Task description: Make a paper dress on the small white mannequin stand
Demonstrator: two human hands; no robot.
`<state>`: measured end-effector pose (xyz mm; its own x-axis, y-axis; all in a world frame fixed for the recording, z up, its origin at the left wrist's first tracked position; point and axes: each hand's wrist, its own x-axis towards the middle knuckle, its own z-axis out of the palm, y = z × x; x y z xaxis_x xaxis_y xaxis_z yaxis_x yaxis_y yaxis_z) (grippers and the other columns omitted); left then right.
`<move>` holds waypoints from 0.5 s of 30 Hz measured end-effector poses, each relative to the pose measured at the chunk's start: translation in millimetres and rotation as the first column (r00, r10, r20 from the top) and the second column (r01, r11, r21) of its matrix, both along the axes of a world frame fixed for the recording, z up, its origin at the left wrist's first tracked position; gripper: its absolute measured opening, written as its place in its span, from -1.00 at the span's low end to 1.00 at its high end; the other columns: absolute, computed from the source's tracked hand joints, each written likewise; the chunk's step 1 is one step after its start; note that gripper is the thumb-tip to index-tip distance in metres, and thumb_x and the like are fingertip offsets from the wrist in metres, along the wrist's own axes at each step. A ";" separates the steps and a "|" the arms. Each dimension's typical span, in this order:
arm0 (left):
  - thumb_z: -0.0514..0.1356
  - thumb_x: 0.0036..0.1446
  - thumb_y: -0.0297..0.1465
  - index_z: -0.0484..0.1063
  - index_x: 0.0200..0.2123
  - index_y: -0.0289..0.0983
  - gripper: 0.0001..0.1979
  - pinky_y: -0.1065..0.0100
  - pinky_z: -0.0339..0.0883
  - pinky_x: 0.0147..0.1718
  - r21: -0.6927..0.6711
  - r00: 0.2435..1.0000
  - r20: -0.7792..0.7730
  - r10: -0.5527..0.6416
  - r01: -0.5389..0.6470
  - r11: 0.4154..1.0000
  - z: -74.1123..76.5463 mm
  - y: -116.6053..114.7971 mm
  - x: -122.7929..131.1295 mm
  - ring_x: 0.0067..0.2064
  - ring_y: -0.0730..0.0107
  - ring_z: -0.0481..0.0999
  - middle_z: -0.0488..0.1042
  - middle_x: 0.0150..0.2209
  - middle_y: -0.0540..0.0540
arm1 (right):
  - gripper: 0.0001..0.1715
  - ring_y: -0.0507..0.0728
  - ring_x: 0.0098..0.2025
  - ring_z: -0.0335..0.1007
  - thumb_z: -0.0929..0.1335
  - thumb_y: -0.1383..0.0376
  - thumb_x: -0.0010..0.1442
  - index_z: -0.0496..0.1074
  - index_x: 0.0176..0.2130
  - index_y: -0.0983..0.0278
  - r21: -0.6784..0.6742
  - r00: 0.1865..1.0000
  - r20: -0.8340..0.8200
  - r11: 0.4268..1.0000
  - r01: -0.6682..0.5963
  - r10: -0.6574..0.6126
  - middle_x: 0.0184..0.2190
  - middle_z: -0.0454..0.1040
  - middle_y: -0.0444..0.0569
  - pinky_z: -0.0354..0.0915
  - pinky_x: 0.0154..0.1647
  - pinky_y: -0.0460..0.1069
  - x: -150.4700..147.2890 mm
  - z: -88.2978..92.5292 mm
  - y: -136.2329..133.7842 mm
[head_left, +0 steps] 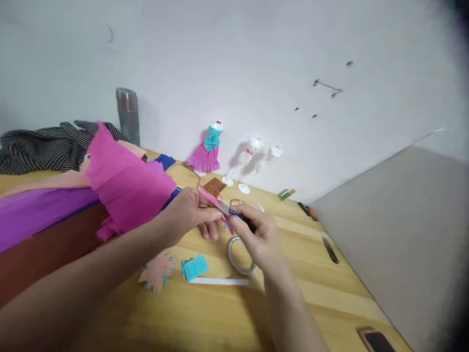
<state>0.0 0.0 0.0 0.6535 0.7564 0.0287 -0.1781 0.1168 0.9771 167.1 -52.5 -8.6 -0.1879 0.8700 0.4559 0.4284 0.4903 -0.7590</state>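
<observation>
In the middle of the head view my left hand [196, 212] pinches a narrow pink paper strip [208, 195]. My right hand [258, 234] is closed round the dark blue handle of a pair of scissors [224, 209]. The metal blades point left and lie against the strip, close to my left fingertips. One end of the strip hangs below the blades. Beneath my right hand a roll of tape [232, 254] lies on the table. Nearer to me are a folded piece of turquoise crepe paper [196, 267] and a white strip [220, 281].
Pink crepe paper [128, 181] and a striped cloth [44, 146] are heaped at left, near a dark bottle [128, 117]. A small figure in a pink skirt [205, 156] stands by the wall. A box cutter [330, 250] and a phone [375, 340] lie at right.
</observation>
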 end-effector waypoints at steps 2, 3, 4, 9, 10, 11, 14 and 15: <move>0.24 -0.13 -0.37 0.47 -0.58 -0.35 -0.86 0.52 0.27 -0.68 0.006 1.000 -0.011 -0.001 0.001 1.000 1.2 0.1 -0.3 -0.65 0.54 0.43 0.47 -0.59 0.00 | -0.74 -0.02 -0.52 0.21 0.29 0.25 0.26 0.40 -0.44 0.28 0.005 1.000 -0.005 1.000 0.002 -0.002 -0.56 0.38 -0.17 0.09 -0.50 -0.10 -0.4 0.7 0.3; 0.23 -0.12 -0.37 0.47 -0.58 -0.35 -0.86 0.52 0.28 -0.68 0.006 1.000 -0.013 -0.001 0.001 1.000 1.6 0.2 -0.4 -0.64 0.54 0.43 0.47 -0.59 0.00 | -0.74 -0.01 -0.52 0.21 0.29 0.25 0.26 0.41 -0.44 0.28 0.004 1.000 -0.010 1.000 0.002 -0.002 -0.57 0.38 -0.16 0.10 -0.50 -0.09 -0.6 0.8 0.5; 0.23 -0.11 -0.38 0.47 -0.57 -0.35 -0.86 0.52 0.28 -0.67 0.005 1.000 -0.012 -0.001 0.001 1.000 1.8 0.2 -0.5 -0.64 0.53 0.43 0.47 -0.59 0.00 | -0.74 -0.01 -0.52 0.21 0.29 0.24 0.26 0.41 -0.44 0.28 0.002 1.000 -0.017 1.000 0.001 -0.001 -0.57 0.38 -0.16 0.10 -0.49 -0.09 -0.9 0.9 0.6; 0.23 -0.10 -0.39 0.48 -0.57 -0.33 -0.88 0.51 0.27 -0.68 -0.007 1.000 0.013 0.003 -0.002 1.000 0.9 0.4 -0.9 -0.64 0.52 0.44 0.48 -0.60 0.00 | -0.71 0.02 -0.51 0.20 0.29 0.18 0.25 0.42 -0.43 0.28 -0.035 0.998 -0.069 0.999 0.000 -0.003 -0.56 0.37 -0.13 0.11 -0.49 -0.08 -2.3 -0.6 0.8; 0.23 -0.10 -0.39 0.48 -0.57 -0.33 -0.88 0.51 0.27 -0.68 -0.003 1.000 0.011 0.005 -0.005 1.000 0.9 0.2 -1.1 -0.64 0.52 0.44 0.47 -0.60 0.01 | -0.70 0.02 -0.51 0.19 0.30 0.17 0.24 0.42 -0.43 0.28 -0.043 0.997 -0.075 0.999 0.004 -0.008 -0.56 0.37 -0.13 0.10 -0.49 -0.08 -2.4 -0.9 0.7; 0.23 -0.10 -0.39 0.48 -0.57 -0.32 -0.88 0.51 0.27 -0.67 0.002 1.000 0.006 0.009 -0.009 1.000 1.2 -0.1 -1.4 -0.64 0.52 0.44 0.48 -0.60 0.00 | -0.70 0.01 -0.52 0.19 0.30 0.16 0.24 0.42 -0.44 0.28 -0.049 0.997 -0.080 0.999 0.006 -0.010 -0.56 0.37 -0.13 0.10 -0.50 -0.08 -2.4 -1.2 0.7; 0.23 -0.08 -0.40 0.48 -0.58 -0.32 -0.88 0.51 0.28 -0.67 0.008 1.000 -0.018 0.020 -0.019 1.000 3.2 -1.5 -2.0 -0.64 0.51 0.44 0.48 -0.60 -0.01 | -0.70 0.00 -0.53 0.17 0.31 0.18 0.24 0.41 -0.46 0.28 -0.054 0.996 -0.094 0.999 0.000 -0.006 -0.58 0.36 -0.15 0.08 -0.50 -0.09 -2.2 -1.9 0.5; 0.23 -0.08 -0.40 0.48 -0.58 -0.32 -0.88 0.50 0.28 -0.67 0.008 0.999 -0.025 0.021 -0.021 1.000 4.0 -1.9 -2.1 -0.64 0.50 0.44 0.48 -0.60 -0.01 | -0.70 -0.01 -0.53 0.16 0.31 0.19 0.24 0.40 -0.47 0.28 -0.055 0.995 -0.096 0.998 -0.001 -0.004 -0.58 0.36 -0.16 0.08 -0.50 -0.09 -2.3 -1.9 0.5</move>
<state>-2.1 -1.9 4.0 0.6381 0.7698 0.0188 -0.1561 0.1054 0.9821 164.8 -52.0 -10.5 -0.1441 0.8944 0.4235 0.3527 0.4462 -0.8225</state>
